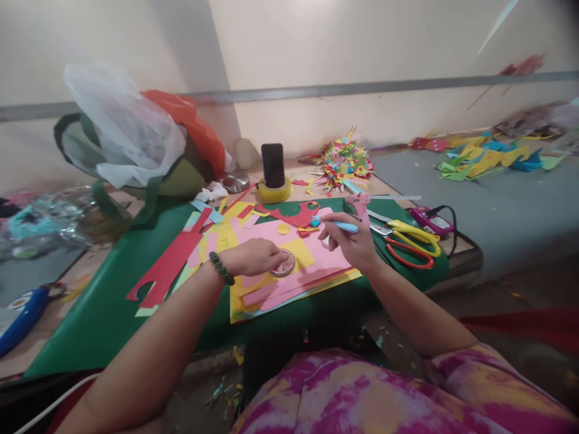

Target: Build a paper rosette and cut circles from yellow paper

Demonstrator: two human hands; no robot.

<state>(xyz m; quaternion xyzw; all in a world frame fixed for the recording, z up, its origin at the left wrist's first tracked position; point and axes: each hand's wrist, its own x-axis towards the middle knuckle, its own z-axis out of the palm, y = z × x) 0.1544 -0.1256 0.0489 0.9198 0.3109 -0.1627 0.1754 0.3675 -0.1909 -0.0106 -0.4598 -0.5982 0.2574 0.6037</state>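
My left hand [257, 256], with a dark green bead bracelet at the wrist, has its fingers closed on a small round clear-rimmed disc [284, 265]. That disc lies on a yellow paper square [304, 253], on top of pink paper sheets [323, 265]. In my right hand [350, 241] a light blue pen [344, 226] is held at a slant, to the right of the disc and raised off the yellow square. Just beyond this hand are a pink glue gun [360, 205] and a yellow paper circle [283, 229].
Red-handled scissors [409, 256] and yellow-handled scissors [416, 234] lie at the right on the green mat [104, 307]. A phone [273, 166] stands in a yellow tape roll [274, 191]. Red paper scraps [174, 262] and a bag [176, 175] are at the left.
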